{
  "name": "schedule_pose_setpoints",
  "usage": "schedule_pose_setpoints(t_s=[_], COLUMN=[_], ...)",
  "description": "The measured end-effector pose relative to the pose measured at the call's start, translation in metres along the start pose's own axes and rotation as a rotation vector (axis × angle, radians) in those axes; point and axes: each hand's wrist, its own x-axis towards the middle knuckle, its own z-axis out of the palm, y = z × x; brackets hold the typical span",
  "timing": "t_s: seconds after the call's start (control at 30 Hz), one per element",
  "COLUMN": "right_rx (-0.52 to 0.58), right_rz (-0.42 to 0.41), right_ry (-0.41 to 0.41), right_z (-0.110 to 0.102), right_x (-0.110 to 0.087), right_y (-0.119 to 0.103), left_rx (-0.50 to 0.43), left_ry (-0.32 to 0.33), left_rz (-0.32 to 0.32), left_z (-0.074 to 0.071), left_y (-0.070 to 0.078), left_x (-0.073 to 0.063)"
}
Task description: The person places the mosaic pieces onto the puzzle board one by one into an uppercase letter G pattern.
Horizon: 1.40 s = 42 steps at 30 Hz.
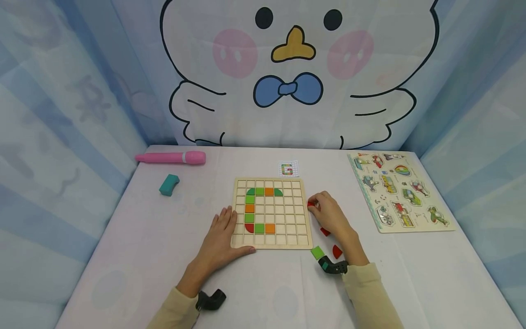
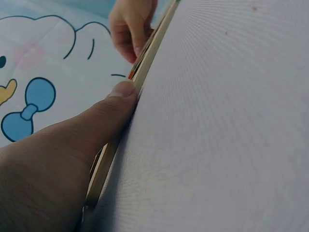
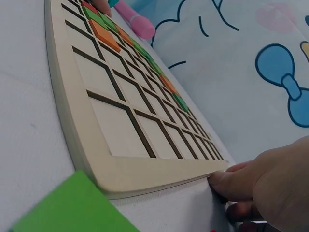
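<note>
A wooden grid board [image 1: 293,230] lies on the table, with green, orange and red tiles set in its cells in a C-like outline. My left hand [image 1: 219,234] rests along its left side, fingers extended and the thumb at the front edge; in the left wrist view the thumb [image 2: 113,108] presses against the board's rim. Beside the right edge, my right hand [image 1: 330,217] pinches a small red tile [image 1: 310,204], mostly covered by the fingers. Under and near that wrist lie a red tile [image 1: 325,231], a red quarter-round tile [image 1: 337,251] and a green square tile [image 1: 318,252].
Behind the board lies a small pattern card [image 1: 289,169]. A picture puzzle board [image 1: 431,225] is at the right. At the back left are a pink pen-shaped object [image 1: 164,157] and a teal block [image 1: 169,185]. Curtains [image 1: 485,137] enclose the table.
</note>
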Motion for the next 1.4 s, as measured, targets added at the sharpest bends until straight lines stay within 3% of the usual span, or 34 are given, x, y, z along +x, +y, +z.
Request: schedule_pose_setpoints(t_s=[0.23, 0.67, 1.0, 1.4], right_rx=[-0.01, 0.03, 0.138, 0.167], right_rz=[0.018, -0.054, -0.071, -0.203], right_ry=[-0.018, 0.05, -0.078, -0.228], right_z=[0.0, -0.006, -0.009, 0.0], right_x=[0.0, -0.003, -0.009, -0.012], right_y=[-0.002, -0.013, -0.036, -0.05], left_rx=[-0.001, 0.003, 0.007, 0.01], left_ry=[-0.002, -0.01, -0.006, -0.022], left_rz=[0.002, 0.001, 0.003, -0.006], left_z=[-0.001, -0.001, 0.0, -0.001], left_y=[0.001, 0.0, 0.0, 0.001], left_x=[0.0, 0.0, 0.0, 0.0])
